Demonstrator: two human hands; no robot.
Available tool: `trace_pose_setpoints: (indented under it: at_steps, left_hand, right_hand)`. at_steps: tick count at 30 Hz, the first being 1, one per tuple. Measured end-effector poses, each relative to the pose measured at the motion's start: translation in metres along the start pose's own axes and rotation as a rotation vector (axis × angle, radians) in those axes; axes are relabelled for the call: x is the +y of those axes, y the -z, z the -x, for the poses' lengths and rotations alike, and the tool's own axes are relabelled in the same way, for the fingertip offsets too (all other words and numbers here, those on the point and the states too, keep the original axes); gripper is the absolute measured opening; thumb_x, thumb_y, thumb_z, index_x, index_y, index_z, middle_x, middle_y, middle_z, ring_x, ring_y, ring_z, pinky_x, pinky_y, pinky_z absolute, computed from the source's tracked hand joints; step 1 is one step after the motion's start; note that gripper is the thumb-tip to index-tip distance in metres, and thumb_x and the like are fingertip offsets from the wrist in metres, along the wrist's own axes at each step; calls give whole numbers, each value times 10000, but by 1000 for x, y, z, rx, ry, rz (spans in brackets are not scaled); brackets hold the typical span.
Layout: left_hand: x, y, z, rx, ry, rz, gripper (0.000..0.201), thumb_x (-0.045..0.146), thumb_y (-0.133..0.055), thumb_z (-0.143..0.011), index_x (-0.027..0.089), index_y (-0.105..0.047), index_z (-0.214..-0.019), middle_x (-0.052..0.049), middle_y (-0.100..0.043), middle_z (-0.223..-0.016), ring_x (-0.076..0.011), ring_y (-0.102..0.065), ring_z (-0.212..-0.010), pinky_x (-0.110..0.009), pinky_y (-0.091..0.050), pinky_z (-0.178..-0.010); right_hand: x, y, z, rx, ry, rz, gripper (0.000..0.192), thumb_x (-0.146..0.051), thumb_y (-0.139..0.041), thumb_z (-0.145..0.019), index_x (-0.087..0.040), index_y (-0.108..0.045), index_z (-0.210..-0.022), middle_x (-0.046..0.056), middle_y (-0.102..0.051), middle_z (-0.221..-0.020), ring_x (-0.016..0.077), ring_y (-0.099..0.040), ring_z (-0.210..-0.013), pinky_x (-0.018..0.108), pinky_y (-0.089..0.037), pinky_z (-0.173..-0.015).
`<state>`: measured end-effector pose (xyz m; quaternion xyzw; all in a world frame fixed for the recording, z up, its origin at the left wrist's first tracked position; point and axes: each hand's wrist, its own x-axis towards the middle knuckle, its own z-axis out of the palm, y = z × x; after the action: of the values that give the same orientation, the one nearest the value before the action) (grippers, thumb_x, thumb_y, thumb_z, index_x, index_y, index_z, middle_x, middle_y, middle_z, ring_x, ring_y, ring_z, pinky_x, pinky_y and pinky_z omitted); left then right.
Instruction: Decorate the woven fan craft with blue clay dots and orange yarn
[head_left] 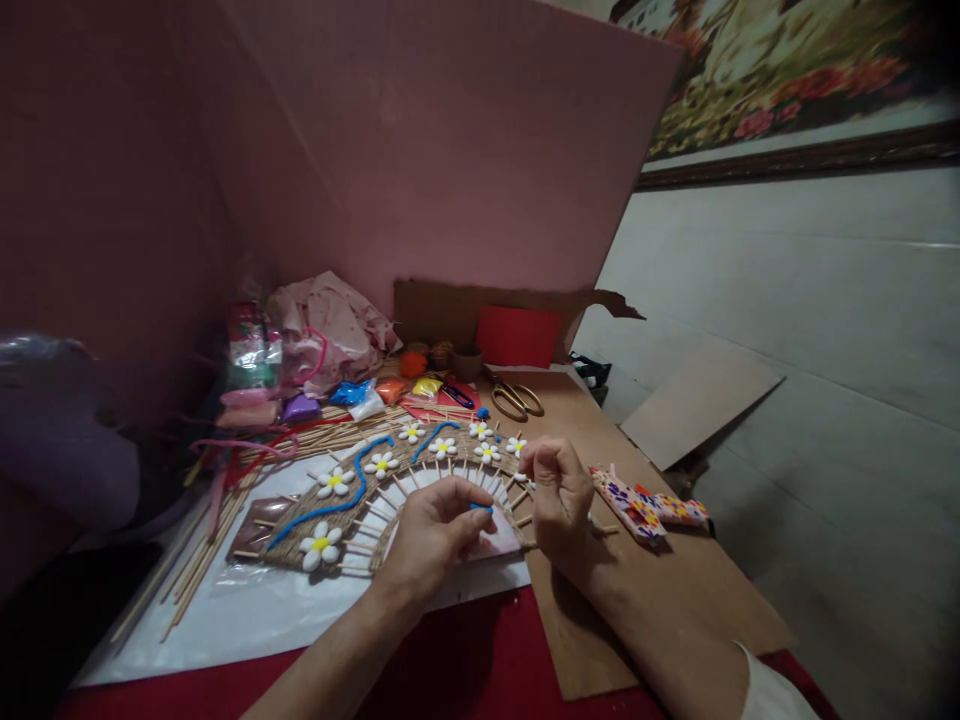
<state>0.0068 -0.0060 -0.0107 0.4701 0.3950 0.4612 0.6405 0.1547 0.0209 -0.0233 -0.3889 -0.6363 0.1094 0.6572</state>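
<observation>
My left hand (435, 535) is curled, thumb and forefinger pinched on a small blue piece (480, 508), apparently the end of a strip of blue clay or cord; its full length is hidden by my fingers. My right hand (559, 495) is also closed in a pinch, fingertips turned toward the left hand; whether it grips the same blue piece or something finer, I cannot tell. The two hands are near each other, apart, with the blue piece between them and closer to the left.

Both hands sit over the right end of the woven arch (390, 495), a half-ring of tan weave with wooden sticks radiating from its inner and outer edges. The arch's long axis runs from lower left, away from me, up and across to the right, ending just under my right hand. A blue wavy strip (352, 490) already lies along the weave on the left portion; a shorter one (435, 435) lies nearer the top. White flowers with yellow centres (321, 545) are set along the arch.

From the pinched piece, the bare stretch of weave lies directly beneath and slightly ahead of my left fingertips, so the left hand is the nearer one.

Farther out: the arch rests on a clear plastic sheet (247, 600) over brown card (675, 590); loose sticks (195, 560) lie left; scissors (514, 398) lie beyond; a patterned block (649, 508) sits just right of my right hand.
</observation>
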Motion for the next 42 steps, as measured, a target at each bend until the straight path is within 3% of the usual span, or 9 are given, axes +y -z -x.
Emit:
trace_pose_setpoints:
  at_steps: [6,9,14,16,22,26,29,33,42]
  left_hand:
    - [4,-1,4,27,-90,-165,503,565,-544,-772,169,-400,-497,70,-327,-417,-43,-263,-393,-190,-186,-396]
    - [2,2,3,49,-82,-211,529,563,-519,-790,157,-438,-460,43,-386,-396,-48,-296,-378,-199,-198,-393]
    - [1,2,0,21,-10,-35,341,428,-740,-611,138,-618,-743,-22,-634,-604,-77,-464,-441,-192,-327,-440]
    - [2,1,1,26,-5,-11,360,423,-761,-580,140,-608,-742,-9,-615,-585,-80,-469,-446,-191,-337,-442]
    - [3,4,3,93,-99,-95,491,579,-542,-770,166,-430,-529,65,-364,-411,-42,-279,-373,-173,-190,-371]
    - [4,7,1,113,-56,-41,449,584,-572,-743,150,-543,-632,52,-452,-409,-40,-305,-332,-164,-191,-339]
    - [5,8,-2,83,-37,73,375,476,-705,-662,145,-582,-789,11,-602,-547,-61,-428,-375,-162,-300,-348]
    - [5,9,-3,63,-42,135,374,388,-754,-627,133,-593,-849,-24,-651,-653,-84,-507,-458,-174,-383,-380]
    - [13,6,-3,210,-55,141,477,559,-645,-687,185,-377,-563,97,-347,-375,-21,-246,-299,-139,-158,-301]
  right_hand:
    - [0,0,1,-19,-25,11,243,-259,-374,-936,-196,-483,-728,-13,-498,-656,123,-472,-595,254,-362,-572]
    - [0,0,1,-29,-34,7,246,-267,-380,-936,-193,-488,-727,-10,-498,-658,124,-479,-604,256,-367,-578]
    - [0,1,2,-47,-24,46,253,-274,-384,-933,-190,-489,-718,-13,-494,-646,125,-482,-600,259,-360,-581]
    - [1,1,2,-51,-25,48,250,-276,-387,-932,-189,-493,-723,-11,-499,-650,127,-486,-602,261,-361,-582]
    - [3,1,2,-59,-22,40,244,-272,-395,-929,-188,-503,-727,-13,-495,-640,126,-482,-591,258,-366,-574]
    - [2,1,2,-54,-12,48,243,-265,-402,-927,-188,-500,-719,-18,-488,-624,121,-474,-569,251,-363,-554]
    - [0,1,1,-75,21,55,208,-253,-433,-914,-186,-513,-734,-17,-493,-626,122,-481,-576,248,-373,-555]
    - [-4,1,0,-124,97,86,107,-231,-510,-873,-185,-529,-779,-8,-522,-655,124,-487,-591,250,-389,-563]
    - [-11,3,3,-440,253,-129,329,-306,-353,-934,-198,-468,-645,-11,-463,-557,117,-457,-516,258,-352,-518]
